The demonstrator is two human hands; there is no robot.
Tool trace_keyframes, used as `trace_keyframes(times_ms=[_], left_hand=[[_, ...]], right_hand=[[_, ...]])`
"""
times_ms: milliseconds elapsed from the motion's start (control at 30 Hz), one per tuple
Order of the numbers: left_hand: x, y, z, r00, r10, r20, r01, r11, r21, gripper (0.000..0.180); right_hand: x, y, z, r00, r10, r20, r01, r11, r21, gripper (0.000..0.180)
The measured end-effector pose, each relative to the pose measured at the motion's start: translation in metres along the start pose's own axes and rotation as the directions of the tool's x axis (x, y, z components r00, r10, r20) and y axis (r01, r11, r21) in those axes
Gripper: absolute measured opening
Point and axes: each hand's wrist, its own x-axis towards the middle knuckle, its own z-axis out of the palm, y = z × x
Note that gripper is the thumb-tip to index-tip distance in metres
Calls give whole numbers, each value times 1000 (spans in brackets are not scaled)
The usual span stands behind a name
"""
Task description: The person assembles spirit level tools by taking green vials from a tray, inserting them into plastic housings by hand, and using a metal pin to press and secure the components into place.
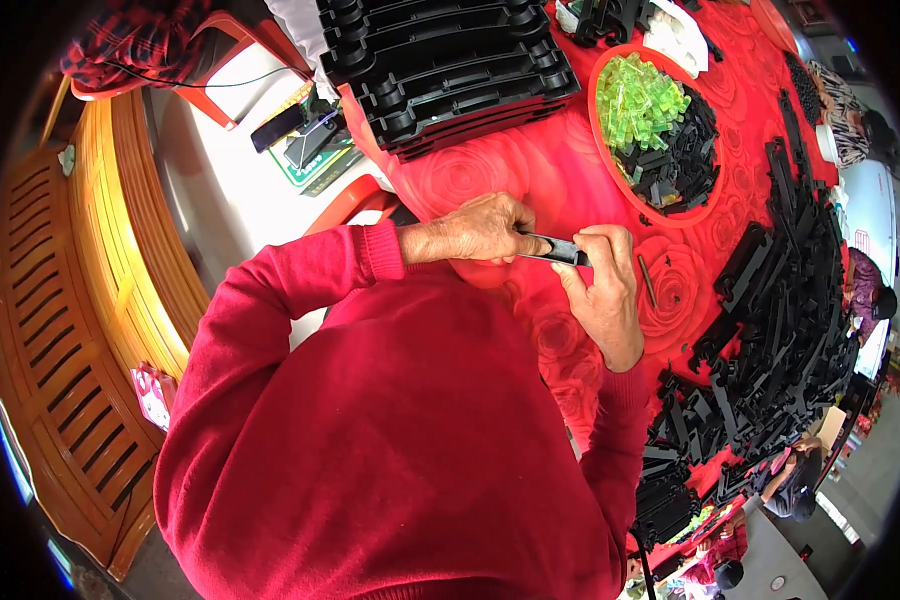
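Observation:
A short black plastic strip [558, 250] with a pale edge is held between my two hands, just above the red rose-patterned cloth [460, 175]. My left hand [485, 226] is closed around its left end, fingers curled over it. At the other end, my right hand [606, 290] pinches the strip between thumb and fingers. The fingers hide both ends of the piece. To the right of my right hand, a thin dark rod [648, 282] lies on the cloth.
An orange bowl [598, 120] holds translucent green pieces [638, 100] and small black parts [682, 160]. Black ribbed trays [450, 60] are stacked at the far side. Long black strips [770, 350] are heaped on the right. A wooden bench [70, 380] stands left; other people sit further right.

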Motion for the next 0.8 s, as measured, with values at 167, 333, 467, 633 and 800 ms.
trace_keyframes(times_ms=[167, 333, 467, 633, 800], left_hand=[[3, 2, -1, 997, -50, 55, 50, 999, 4, 32], [6, -11, -5, 989, 41, 143, -11, 979, -205, 30], [2, -10, -5, 989, 24, 145, 1, 986, -165, 31], [1, -7, -4, 988, -18, 152, 34, 994, -103, 32], [1, -7, -5, 987, -25, 159, 40, 995, -96, 33]], right_hand=[[-3, -1, 1, 999, 46, 13, -46, 999, 14, 32], [-1, -3, -1, 999, 39, 7, -39, 999, -4, 32], [0, -7, -2, 999, 8, 40, -7, 1000, -10, 36], [-4, -5, 2, 998, 63, 32, -65, 996, 57, 40], [-2, -3, 2, 998, 51, 42, -53, 997, 64, 41]])
